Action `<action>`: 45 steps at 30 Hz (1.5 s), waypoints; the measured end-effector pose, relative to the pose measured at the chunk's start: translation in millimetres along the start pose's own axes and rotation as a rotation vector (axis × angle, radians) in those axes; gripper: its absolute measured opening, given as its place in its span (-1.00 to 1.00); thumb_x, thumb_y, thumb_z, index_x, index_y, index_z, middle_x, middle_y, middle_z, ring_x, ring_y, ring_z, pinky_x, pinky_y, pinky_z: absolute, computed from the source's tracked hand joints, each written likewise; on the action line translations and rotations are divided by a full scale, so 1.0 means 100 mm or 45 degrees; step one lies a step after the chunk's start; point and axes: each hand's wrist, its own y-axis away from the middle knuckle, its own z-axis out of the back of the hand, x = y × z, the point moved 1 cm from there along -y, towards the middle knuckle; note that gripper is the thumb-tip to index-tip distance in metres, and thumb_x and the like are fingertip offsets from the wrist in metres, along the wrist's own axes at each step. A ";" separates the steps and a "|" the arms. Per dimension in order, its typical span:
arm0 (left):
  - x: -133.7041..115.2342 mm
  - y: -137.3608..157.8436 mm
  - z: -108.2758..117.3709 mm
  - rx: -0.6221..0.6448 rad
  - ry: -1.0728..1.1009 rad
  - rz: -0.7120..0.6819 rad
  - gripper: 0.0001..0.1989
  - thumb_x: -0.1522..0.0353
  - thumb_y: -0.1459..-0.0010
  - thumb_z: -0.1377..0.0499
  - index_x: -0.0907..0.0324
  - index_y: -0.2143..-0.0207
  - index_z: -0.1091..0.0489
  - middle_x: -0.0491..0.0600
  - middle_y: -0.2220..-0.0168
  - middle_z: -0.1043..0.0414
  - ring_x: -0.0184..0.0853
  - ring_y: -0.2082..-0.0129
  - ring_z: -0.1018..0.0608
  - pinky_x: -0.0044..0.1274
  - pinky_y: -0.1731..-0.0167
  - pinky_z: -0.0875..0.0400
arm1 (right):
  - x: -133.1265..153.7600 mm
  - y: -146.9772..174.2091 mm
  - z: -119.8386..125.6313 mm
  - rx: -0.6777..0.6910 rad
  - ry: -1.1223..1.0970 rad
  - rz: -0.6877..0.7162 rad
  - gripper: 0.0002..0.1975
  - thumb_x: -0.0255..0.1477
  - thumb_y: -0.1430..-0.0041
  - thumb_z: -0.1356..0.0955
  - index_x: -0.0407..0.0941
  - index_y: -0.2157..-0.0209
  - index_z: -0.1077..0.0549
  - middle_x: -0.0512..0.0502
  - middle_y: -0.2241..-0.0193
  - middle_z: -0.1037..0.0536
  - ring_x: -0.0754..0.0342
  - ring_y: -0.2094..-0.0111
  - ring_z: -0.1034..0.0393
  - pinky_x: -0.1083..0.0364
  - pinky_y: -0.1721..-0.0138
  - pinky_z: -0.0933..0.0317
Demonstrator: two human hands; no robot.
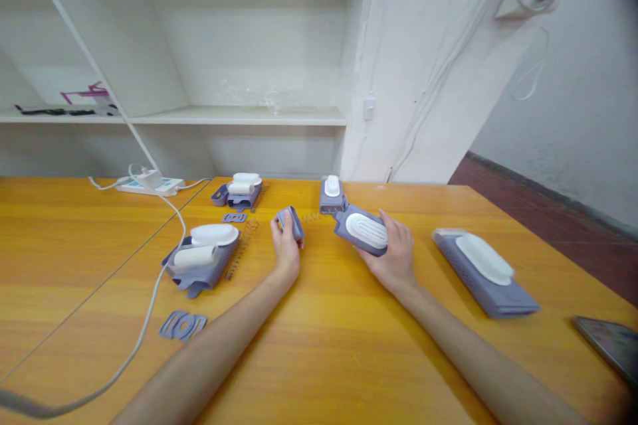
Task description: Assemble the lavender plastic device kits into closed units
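My left hand (285,246) is closed around a small grey-purple plastic cap (294,223), held just above the table. My right hand (393,252) grips a grey-purple plastic case (343,229) by its near end. A white ribbed oval pad (366,231) sits on the upper face of that case. At the far end of the case a flap sticks out. A thin metal coil spring (313,217) stretches between the two held parts; whether it is attached to either I cannot tell. Just behind stands a similar case (331,199) with a white oval.
To the right lie another grey-purple case (478,272) and a dark phone-like slab (608,339). On the left are cases with white rolls (194,257), coil springs (242,249) and flat plates (183,325). A white cable (169,265) crosses the table; a power strip (149,184) lies behind.
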 end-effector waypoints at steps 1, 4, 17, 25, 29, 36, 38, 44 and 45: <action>0.00 0.00 0.00 0.000 -0.006 -0.001 -0.58 0.01 -0.01 -0.14 0.08 0.22 -0.20 -0.20 0.50 -0.20 -0.54 0.66 -0.27 -0.74 0.77 -0.11 | -0.02 0.00 -0.01 -0.019 0.013 -0.029 -0.21 -0.22 0.09 -0.42 -0.11 -0.16 -0.11 -0.23 0.02 -0.35 -0.17 0.03 -0.21 -0.14 0.01 -0.10; -0.01 0.01 0.00 0.001 -0.015 0.003 -0.58 0.01 -0.02 -0.13 0.10 0.23 -0.22 -0.20 0.51 -0.19 -0.54 0.66 -0.26 -0.74 0.78 -0.09 | -0.07 -0.02 -0.01 -0.043 0.065 -0.068 -0.21 -0.22 0.09 -0.42 -0.11 -0.17 -0.11 -0.23 0.03 -0.36 -0.17 0.03 -0.21 -0.14 0.02 -0.09; -0.12 -0.09 0.02 -0.010 -0.105 0.019 -0.55 0.02 0.03 -0.17 0.17 0.23 -0.31 -0.19 0.53 -0.20 -0.58 0.71 -0.20 -0.73 0.81 -0.03 | -0.16 -0.09 0.05 0.053 0.162 0.207 -0.28 -0.28 0.01 -0.38 -0.13 -0.17 -0.11 -0.24 0.01 -0.36 -0.18 0.00 -0.19 -0.16 -0.04 -0.02; -0.10 -0.12 0.05 -0.038 -0.037 0.027 -0.59 0.03 0.04 -0.17 0.17 0.32 -0.28 -0.22 0.59 -0.15 -0.56 0.74 -0.19 -0.72 0.82 0.02 | -0.19 -0.09 0.04 0.074 0.178 0.134 -0.26 -0.28 0.03 -0.40 -0.13 -0.17 -0.12 -0.24 0.03 -0.37 -0.19 0.03 -0.20 -0.16 0.00 -0.04; -0.10 -0.16 0.06 -0.050 -0.037 0.026 -0.60 0.04 0.04 -0.17 0.17 0.32 -0.28 -0.23 0.59 -0.15 -0.57 0.74 -0.19 -0.72 0.82 0.02 | -0.16 -0.08 0.05 0.118 0.125 0.226 -0.26 -0.32 0.05 -0.40 -0.14 -0.17 -0.11 -0.24 0.01 -0.36 -0.18 0.01 -0.19 -0.17 -0.03 -0.03; -0.11 -0.16 0.04 0.043 -0.130 -0.037 -0.57 0.02 0.04 -0.17 0.18 0.29 -0.29 -0.22 0.57 -0.14 -0.59 0.74 -0.17 -0.72 0.84 0.02 | -0.13 -0.06 0.07 0.185 0.003 0.356 -0.24 -0.36 0.05 -0.39 -0.12 -0.19 -0.08 -0.23 -0.02 -0.32 -0.18 -0.02 -0.17 -0.19 -0.05 -0.03; -0.12 -0.14 0.03 0.063 -0.146 -0.059 -0.56 0.02 0.04 -0.18 0.18 0.29 -0.28 -0.22 0.56 -0.14 -0.59 0.74 -0.17 -0.72 0.84 0.00 | -0.13 -0.07 0.07 0.179 -0.007 0.346 -0.24 -0.36 0.05 -0.39 -0.12 -0.20 -0.07 -0.24 -0.02 -0.32 -0.19 -0.02 -0.17 -0.19 -0.04 -0.05; -0.13 -0.12 0.01 0.110 -0.189 -0.094 -0.40 0.13 0.18 -0.34 0.13 0.15 -0.15 -0.18 0.45 -0.23 -0.56 0.72 -0.32 -0.68 0.80 -0.17 | -0.10 -0.07 0.09 0.200 -0.029 0.397 -0.25 -0.37 0.02 -0.38 -0.10 -0.20 -0.07 -0.23 -0.01 -0.33 -0.19 -0.02 -0.17 -0.19 -0.03 -0.05; -0.12 -0.13 0.01 0.106 -0.187 -0.090 -0.36 0.15 0.20 -0.36 0.12 0.12 -0.12 -0.17 0.43 -0.24 -0.53 0.70 -0.36 -0.67 0.79 -0.20 | -0.09 -0.07 0.09 0.205 -0.030 0.411 -0.25 -0.38 0.02 -0.38 -0.10 -0.20 -0.07 -0.23 -0.01 -0.32 -0.19 -0.02 -0.17 -0.19 -0.04 -0.04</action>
